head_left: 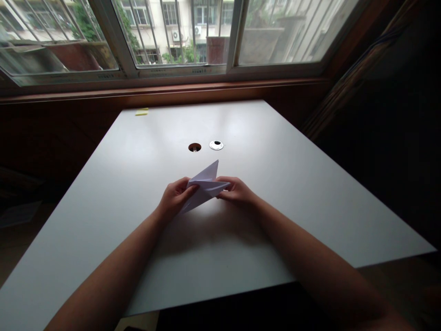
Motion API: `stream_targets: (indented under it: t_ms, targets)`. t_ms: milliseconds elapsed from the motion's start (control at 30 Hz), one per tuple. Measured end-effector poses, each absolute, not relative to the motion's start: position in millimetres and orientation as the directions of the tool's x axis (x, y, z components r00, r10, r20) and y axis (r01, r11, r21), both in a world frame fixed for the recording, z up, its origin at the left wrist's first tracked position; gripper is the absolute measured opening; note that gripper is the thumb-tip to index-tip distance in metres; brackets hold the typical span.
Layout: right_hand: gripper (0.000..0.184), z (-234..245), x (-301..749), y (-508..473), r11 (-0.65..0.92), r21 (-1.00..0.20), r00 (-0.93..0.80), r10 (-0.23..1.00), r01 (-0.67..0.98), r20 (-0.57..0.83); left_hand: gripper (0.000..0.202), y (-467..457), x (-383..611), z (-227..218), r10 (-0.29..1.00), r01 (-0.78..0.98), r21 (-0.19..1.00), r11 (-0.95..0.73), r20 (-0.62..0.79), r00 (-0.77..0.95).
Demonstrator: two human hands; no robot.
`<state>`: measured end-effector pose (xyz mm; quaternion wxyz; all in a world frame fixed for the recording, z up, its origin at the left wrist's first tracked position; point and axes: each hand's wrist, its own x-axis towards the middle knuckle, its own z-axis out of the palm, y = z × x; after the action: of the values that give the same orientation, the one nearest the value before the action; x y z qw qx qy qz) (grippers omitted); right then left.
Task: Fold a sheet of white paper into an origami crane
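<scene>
A folded sheet of white paper [204,188] with pointed flaps is held up over the white table between both hands. My left hand [175,196] is closed on its left side, thumb lying on top of the folds and the other fingers partly hidden behind. At the opposite side, my right hand [236,189] pinches the paper near its right-hand point, thumb below and fingers above. One flap sticks up and away toward the window; another points to the right. The hands' shadow falls on the tabletop below.
The white table [292,184] reaches toward the window [182,32]. Beyond the paper are a round cable hole [195,147] and its loose round cover [216,145]. Yellow strips [142,111] lie at the far left corner. Dark clutter stands to the right of the table.
</scene>
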<state>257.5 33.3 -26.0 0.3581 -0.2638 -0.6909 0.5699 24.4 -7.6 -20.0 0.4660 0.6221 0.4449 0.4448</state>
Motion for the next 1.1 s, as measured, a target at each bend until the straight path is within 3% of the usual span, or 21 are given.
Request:
stream_targets:
  t_ms: [233,467,600,867,1100]
  targets:
    - [0.049,-27.1,253.9,32.1,0.125,-0.971,-0.532,0.819,-0.203,0.217,0.032,-7.3,28.1,-21.9,0.988,0.091,0.986,-0.142,0.135,0.071]
    - [0.049,-19.1,255.8,31.5,0.075,-0.99,-0.558,0.82,-0.117,0.128,0.029,-3.3,29.9,-26.0,0.989,-0.073,0.987,-0.146,0.144,-0.037]
    - [0.037,-22.6,254.6,31.8,0.082,-0.997,-0.59,0.804,-0.006,0.07,0.027,-3.7,31.5,-26.6,0.994,-0.124,0.987,-0.097,0.102,0.031]
    - [0.035,-22.8,256.7,33.1,0.117,-0.99,-0.55,0.833,0.082,0.053,0.03,-2.0,30.3,-29.3,0.969,-0.148,0.986,0.084,-0.046,0.244]
    - [0.036,-25.6,255.5,33.2,0.074,-0.994,-0.591,0.806,0.078,0.014,0.034,-4.7,30.6,-21.6,0.936,0.01,0.989,0.149,-0.144,0.32]
